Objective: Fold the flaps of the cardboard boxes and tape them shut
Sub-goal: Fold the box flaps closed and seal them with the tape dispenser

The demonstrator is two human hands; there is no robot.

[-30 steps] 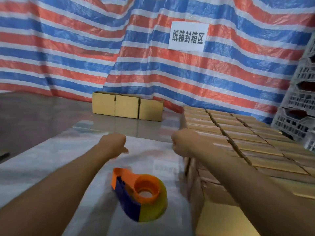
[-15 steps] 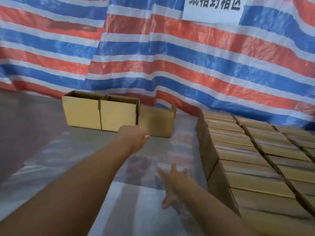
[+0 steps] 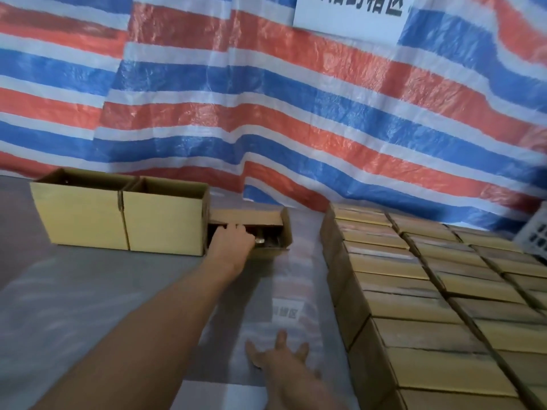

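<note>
Three open cardboard boxes stand in a row at the far side of the table. The right one (image 3: 251, 217) is tipped toward me, its opening facing me with dark contents showing inside. My left hand (image 3: 232, 245) reaches into its mouth and grips its near edge, fingers curled over it. The other two boxes (image 3: 80, 214) (image 3: 164, 220) stand upright with open tops. My right hand (image 3: 279, 355) lies flat on the table, fingers spread, holding nothing. No tape dispenser is in view.
A large block of taped-shut cardboard boxes (image 3: 429, 291) fills the right side. The table (image 3: 74, 306) is covered in shiny plastic sheet. A striped red, white and blue tarp (image 3: 266, 99) hangs behind, with a white sign (image 3: 352, 16). A white crate (image 3: 535, 235) sits far right.
My view has moved forward and the tape dispenser has left the frame. My left hand reached out and took hold of the right box, which now tips toward me. My right hand dropped to the table.
</note>
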